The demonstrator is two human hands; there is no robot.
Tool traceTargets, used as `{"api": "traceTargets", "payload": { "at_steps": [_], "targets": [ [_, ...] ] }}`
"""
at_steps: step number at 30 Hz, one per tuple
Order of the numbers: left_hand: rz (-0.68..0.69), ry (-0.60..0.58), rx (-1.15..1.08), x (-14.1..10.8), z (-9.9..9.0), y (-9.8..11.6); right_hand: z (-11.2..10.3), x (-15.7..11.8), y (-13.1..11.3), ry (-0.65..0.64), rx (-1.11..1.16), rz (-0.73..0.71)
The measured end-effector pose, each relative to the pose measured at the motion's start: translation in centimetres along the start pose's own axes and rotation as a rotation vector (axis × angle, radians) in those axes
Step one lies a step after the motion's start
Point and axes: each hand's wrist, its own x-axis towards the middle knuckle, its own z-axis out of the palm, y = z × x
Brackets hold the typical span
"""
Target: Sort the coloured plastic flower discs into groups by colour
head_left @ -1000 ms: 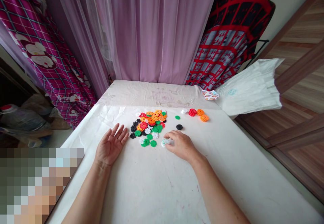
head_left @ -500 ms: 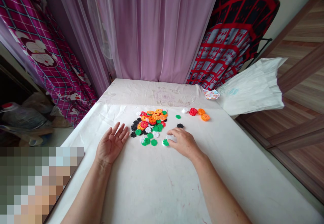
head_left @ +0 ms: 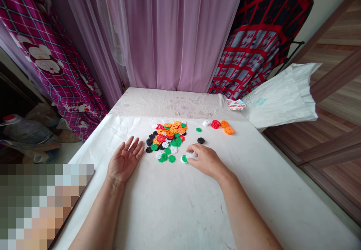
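A heap of flower-shaped discs point(head_left: 169, 135) in orange, red, green, white and black lies mid-table. My left hand point(head_left: 125, 159) rests palm up to its left, fingers spread, holding nothing. On the right, my right hand point(head_left: 204, 159) curls its fingers round a white disc point(head_left: 191, 154), partly hidden by them. Just left of these fingertips sits a green disc point(head_left: 184, 158) over a white one. Loose green discs point(head_left: 171, 159) lie in front of the heap. Beyond my right hand are a black disc point(head_left: 200, 140) and a small green disc point(head_left: 199, 130).
Farther right sit a white piece point(head_left: 206, 123), a red cluster point(head_left: 216, 124) and orange clusters point(head_left: 229, 130). A white sack point(head_left: 284, 95) and a small patterned packet point(head_left: 235, 104) are at the right back edge of the white-covered table point(head_left: 169, 205). Purple curtains hang behind.
The fingers of my right hand have shifted slightly around the white disc. My left hand has stayed in place.
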Motion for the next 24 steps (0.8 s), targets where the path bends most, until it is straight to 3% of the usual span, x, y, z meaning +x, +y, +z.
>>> {"api": "traceTargets", "payload": {
  "at_steps": [4, 10, 14, 24],
  "targets": [
    [0.004, -0.01, 0.015, 0.0, 0.0, 0.0, -1.1, -1.7, -0.8, -0.225, 0.106, -0.073],
    [0.009, -0.024, 0.035, 0.0, -0.1, -0.1, 0.5, -0.3, 0.3, 0.001, -0.095, -0.046],
    [0.003, -0.014, 0.013, 0.1, -0.1, 0.0, 1.7, 0.3, 0.8, -0.027, -0.119, -0.114],
    [-0.007, 0.005, -0.012, 0.1, -0.1, 0.0, 2.3, 0.4, 0.7, -0.019, -0.172, -0.072]
  ]
}}
